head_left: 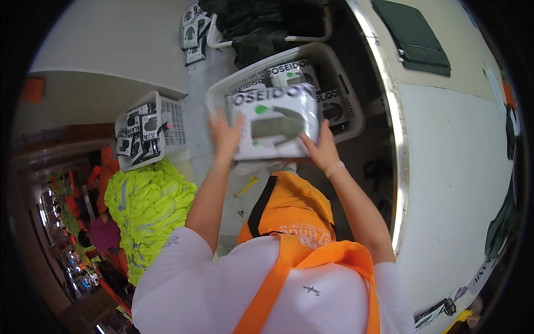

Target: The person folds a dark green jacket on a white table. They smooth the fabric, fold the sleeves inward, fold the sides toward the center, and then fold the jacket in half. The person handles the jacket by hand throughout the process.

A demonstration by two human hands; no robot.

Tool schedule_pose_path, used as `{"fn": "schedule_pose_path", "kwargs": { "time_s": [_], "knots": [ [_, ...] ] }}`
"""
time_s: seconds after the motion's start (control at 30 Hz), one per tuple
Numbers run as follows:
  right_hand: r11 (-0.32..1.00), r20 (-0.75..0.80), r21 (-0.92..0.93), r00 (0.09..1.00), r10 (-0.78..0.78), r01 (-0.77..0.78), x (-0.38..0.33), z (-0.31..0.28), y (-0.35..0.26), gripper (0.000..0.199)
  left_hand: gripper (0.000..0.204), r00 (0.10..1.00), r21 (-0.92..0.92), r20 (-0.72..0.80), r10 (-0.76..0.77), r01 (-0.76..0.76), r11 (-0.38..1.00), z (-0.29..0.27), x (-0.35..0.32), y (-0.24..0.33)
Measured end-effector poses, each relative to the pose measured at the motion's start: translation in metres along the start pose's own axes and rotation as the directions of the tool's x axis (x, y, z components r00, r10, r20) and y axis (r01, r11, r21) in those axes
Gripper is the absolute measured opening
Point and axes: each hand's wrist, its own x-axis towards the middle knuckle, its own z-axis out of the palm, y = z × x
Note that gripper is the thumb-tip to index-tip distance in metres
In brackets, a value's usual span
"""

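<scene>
Between my two hands is a white plastic garment package [272, 125], printed with dark lettering and a picture of a green garment. My left hand [225, 136], smeared by motion, presses at its left edge. At the opposite edge my right hand [322, 149] grips it, thumb on the front face. The package is above a white plastic basket [351, 106]. Similar packages, such as a white one [290, 72], lie inside that basket, partly hidden by the one I hold.
Left of me stands a smaller white basket [177, 119] of packs, beside a heap of neon-yellow clothing [147, 206]. More packs [193, 33] and a crate of dark material [250, 25] are at the far side. A metal-edged table [445, 183] bounds the right, with folded dark green garments [417, 42].
</scene>
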Motion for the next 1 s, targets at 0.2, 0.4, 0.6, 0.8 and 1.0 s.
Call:
{"fn": "schedule_pose_path", "kwargs": {
  "time_s": [0.2, 0.4, 0.6, 0.8, 1.0],
  "knots": [
    [0.998, 0.72, -0.048, 0.694, 0.005, 0.043, -0.029, 0.082, -0.065, 0.067, 0.063, 0.987, -0.239, -0.159, -0.034, -0.005, 0.971, -0.028, 0.06, -0.132],
    [0.955, 0.648, -0.198, 0.702, 0.297, -0.221, -0.133, 0.092, -0.02, 0.055, 0.053, 0.876, -0.288, 0.473, 0.098, 0.048, 0.956, 0.028, -0.028, -0.099],
    [0.676, 0.147, 0.038, 0.673, 0.725, -0.736, -0.253, 0.065, 0.053, 0.036, 0.045, 0.362, -0.516, 0.713, 0.601, -0.31, 0.799, 0.061, -0.136, 0.004],
    [0.222, -0.226, 0.678, 0.09, 0.97, -0.7, -0.447, 0.105, 0.107, 0.025, 0.041, -0.059, -0.664, 0.594, 0.802, -0.598, 0.448, 0.091, -0.239, 0.115],
    [-0.096, -0.009, 0.932, -0.286, 0.958, -0.348, -0.662, 0.222, 0.102, 0.02, 0.059, -0.511, -0.734, 0.118, 0.851, -0.622, -0.272, 0.052, -0.487, 0.189]
  ]
}}
